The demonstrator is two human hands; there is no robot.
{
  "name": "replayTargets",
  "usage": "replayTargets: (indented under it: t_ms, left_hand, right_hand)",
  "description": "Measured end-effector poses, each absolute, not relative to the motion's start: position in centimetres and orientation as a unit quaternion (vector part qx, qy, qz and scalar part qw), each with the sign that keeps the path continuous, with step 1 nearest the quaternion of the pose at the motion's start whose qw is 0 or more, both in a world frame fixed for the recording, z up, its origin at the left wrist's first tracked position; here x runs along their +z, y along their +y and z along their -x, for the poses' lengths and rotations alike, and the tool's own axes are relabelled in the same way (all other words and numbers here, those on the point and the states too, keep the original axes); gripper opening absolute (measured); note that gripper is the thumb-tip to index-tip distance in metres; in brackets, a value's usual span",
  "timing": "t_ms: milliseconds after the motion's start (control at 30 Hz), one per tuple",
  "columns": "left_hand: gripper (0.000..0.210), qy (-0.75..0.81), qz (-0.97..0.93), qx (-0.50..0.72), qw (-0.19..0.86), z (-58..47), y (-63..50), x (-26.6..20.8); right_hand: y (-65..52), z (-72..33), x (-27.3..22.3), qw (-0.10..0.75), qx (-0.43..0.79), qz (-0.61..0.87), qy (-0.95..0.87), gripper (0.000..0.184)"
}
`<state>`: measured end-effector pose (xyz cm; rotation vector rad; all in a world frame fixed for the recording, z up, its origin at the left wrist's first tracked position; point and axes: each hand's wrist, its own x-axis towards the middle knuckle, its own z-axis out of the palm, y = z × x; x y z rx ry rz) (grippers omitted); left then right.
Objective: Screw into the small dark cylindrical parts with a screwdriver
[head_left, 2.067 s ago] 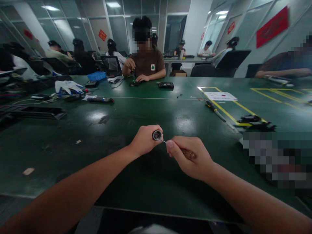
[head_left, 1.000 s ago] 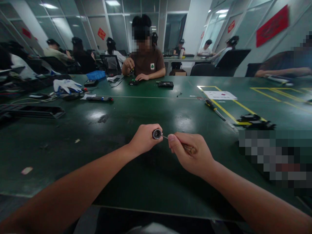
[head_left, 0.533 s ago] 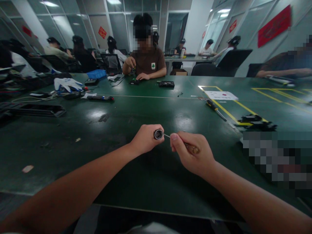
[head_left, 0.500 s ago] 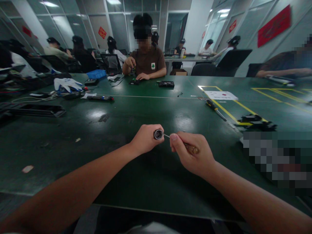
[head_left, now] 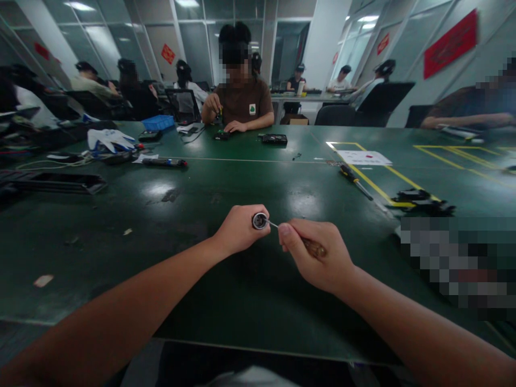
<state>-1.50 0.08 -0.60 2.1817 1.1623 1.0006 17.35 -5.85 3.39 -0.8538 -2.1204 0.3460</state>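
Note:
My left hand [head_left: 239, 230] is closed around a dark cylindrical part [head_left: 259, 221] whose open, metal-rimmed end faces me. Most of that part is hidden in the fist. In my right hand [head_left: 318, 250] is a screwdriver [head_left: 315, 247] with a brownish, see-through handle, gripped by thumb and fingers. Its thin shaft points left, and the tip is at the rim of the cylindrical part. I cannot tell how far the tip reaches inside. Both hands are above the green table [head_left: 226, 317].
A yellow-and-black screwdriver [head_left: 355, 181] lies to the right, near black parts [head_left: 421, 202]. A black tray-like part [head_left: 64, 183], gloves [head_left: 109, 141] and a pen-shaped tool [head_left: 164, 163] lie left. Across the table a person [head_left: 244, 102] works on a small device.
Both hands keep their grips, with the screwdriver tip still at the rim of the cylindrical part. The whole view has shifted very slightly.

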Motion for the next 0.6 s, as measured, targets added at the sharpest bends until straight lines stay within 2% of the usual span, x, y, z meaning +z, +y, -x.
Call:
replayTargets:
  t_ms: [133, 600]
  left_hand:
    - [0.005, 0.425, -0.789, 0.376, 0.235, 1.51, 0.09, -0.49]
    - [0.007, 0.416, -0.81, 0.353, 0.217, 1.28, -0.02, -0.04]
  right_hand:
    - [-6.18, -17.38, 3.69, 0.416, 0.134, 0.329, -0.837, 0.042]
    - [-5.81, -17.2, 3.72, 0.378, 0.136, 0.298, -0.866, 0.037]
